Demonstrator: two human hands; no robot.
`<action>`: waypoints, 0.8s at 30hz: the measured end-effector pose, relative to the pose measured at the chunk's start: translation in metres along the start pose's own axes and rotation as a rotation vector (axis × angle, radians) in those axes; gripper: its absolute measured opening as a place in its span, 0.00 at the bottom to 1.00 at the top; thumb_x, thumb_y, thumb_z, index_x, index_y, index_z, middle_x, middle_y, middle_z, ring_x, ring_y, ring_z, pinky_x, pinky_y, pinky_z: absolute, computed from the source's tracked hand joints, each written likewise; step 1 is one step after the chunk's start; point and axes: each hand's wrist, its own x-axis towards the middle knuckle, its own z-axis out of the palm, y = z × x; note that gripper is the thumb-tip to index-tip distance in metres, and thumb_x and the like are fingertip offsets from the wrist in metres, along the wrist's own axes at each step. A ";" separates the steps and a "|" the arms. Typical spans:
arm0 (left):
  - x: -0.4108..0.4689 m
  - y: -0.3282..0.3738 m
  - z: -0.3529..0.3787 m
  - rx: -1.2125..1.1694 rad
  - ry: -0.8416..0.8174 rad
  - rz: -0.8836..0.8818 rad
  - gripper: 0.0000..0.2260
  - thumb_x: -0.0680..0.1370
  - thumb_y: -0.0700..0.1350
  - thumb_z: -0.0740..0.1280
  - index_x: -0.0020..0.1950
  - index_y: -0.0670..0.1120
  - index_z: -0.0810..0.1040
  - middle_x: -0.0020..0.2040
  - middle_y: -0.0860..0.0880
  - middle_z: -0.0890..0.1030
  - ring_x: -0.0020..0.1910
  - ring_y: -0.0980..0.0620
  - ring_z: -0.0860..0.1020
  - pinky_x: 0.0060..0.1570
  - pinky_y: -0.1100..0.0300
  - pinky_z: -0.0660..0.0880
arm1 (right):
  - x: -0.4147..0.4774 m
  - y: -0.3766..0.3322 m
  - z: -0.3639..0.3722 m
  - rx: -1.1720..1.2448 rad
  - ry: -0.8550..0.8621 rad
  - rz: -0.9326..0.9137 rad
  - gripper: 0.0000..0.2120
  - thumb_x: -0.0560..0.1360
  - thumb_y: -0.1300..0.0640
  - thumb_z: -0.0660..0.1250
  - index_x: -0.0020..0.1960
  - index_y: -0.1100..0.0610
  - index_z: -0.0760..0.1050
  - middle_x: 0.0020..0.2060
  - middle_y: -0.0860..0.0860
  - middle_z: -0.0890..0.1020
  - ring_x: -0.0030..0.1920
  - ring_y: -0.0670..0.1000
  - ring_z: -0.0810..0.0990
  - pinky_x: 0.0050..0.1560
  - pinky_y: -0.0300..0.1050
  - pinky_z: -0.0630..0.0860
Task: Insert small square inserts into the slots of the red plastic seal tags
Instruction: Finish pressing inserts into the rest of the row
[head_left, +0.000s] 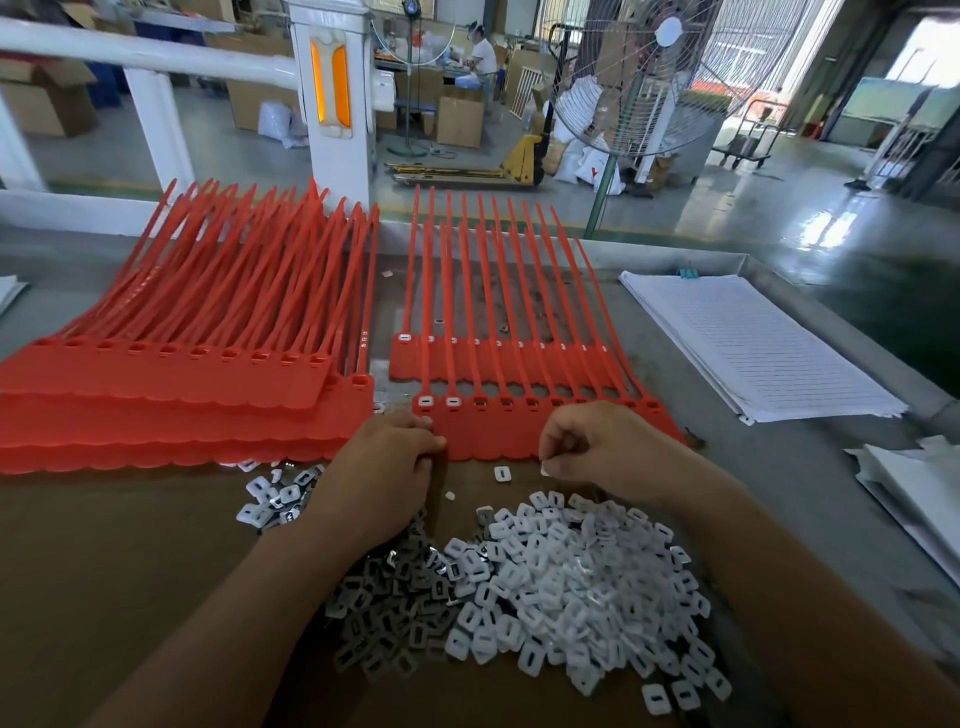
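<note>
While my left hand (387, 460) sits with its fingers curled together against the left end of the near strip of red seal tags (509, 436), I cannot tell whether they pinch the plastic or only press on it. My right hand (602, 441) is over the right part of the same strip, fingers bunched and clamped on a small white insert (545, 470) at the tips, with a little more white showing inside the curl. On this strip only the two leftmost slots (425, 401) hold inserts; the slots further right look dark and unfilled. Behind it, toward the far edge of the bench (789, 467), lies a second strip (457, 366) whose slots show white as far as I can make out, its tails pointing away from me. Toward the left edge lies a stack of red strips (156, 410) with open slots. Near the front edge, on a brown cardboard sheet (130, 571), a loose heap of inserts (561, 587) sits between my forearms, white on its right and greyer on its left, with a smaller cluster (270, 501) off to the left and a single piece (502, 473) just in front of the near strip, between my hands. A pile of lined paper (753, 343) lies by the right edge
</note>
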 end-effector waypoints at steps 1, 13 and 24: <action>0.000 0.000 0.000 -0.001 0.000 0.000 0.14 0.78 0.40 0.60 0.62 0.47 0.76 0.67 0.53 0.71 0.66 0.56 0.64 0.56 0.74 0.50 | 0.003 -0.002 0.001 0.021 0.020 -0.007 0.07 0.72 0.57 0.69 0.39 0.47 0.75 0.39 0.44 0.79 0.41 0.41 0.77 0.40 0.33 0.73; -0.001 -0.001 0.000 -0.011 0.000 0.043 0.14 0.77 0.38 0.61 0.61 0.45 0.77 0.64 0.50 0.73 0.65 0.54 0.67 0.55 0.73 0.54 | 0.064 -0.022 0.018 0.103 0.252 0.009 0.09 0.74 0.59 0.67 0.37 0.48 0.73 0.35 0.38 0.72 0.38 0.37 0.70 0.36 0.31 0.64; -0.003 0.001 -0.002 -0.007 0.019 0.051 0.13 0.76 0.38 0.62 0.59 0.45 0.78 0.63 0.49 0.75 0.63 0.53 0.69 0.50 0.76 0.55 | 0.080 -0.023 0.027 0.048 0.211 0.066 0.06 0.74 0.60 0.67 0.40 0.50 0.75 0.35 0.41 0.74 0.43 0.43 0.73 0.43 0.39 0.67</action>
